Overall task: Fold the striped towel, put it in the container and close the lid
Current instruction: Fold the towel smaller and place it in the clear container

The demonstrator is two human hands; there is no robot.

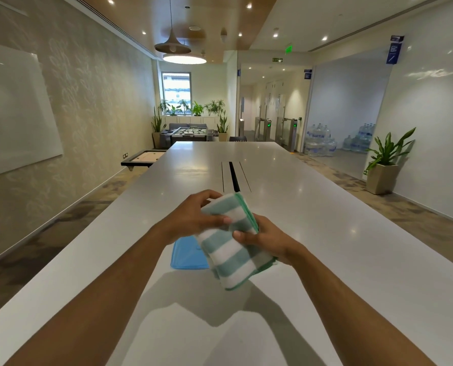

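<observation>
Above the near surface: both forearms reach forward, holding the towel in the air.
Striped towel [230, 244]: folded into a thick teal-and-white bundle with a green hem, tilted, lifted off the surface [325, 233].
Right hand [262, 237]: closed on the towel's right edge, thumb pressed on top of the fold.
Left hand [193, 216]: gripping the towel's upper left part, fingers curled over its far edge, thumb on the near face.
Blue lid [186, 256]: flat on the surface, just beneath the left wrist, partly hidden by the towel.
Container: cannot tell where it is; not visible.
Far end: potted plants [193, 108] below a window.
</observation>
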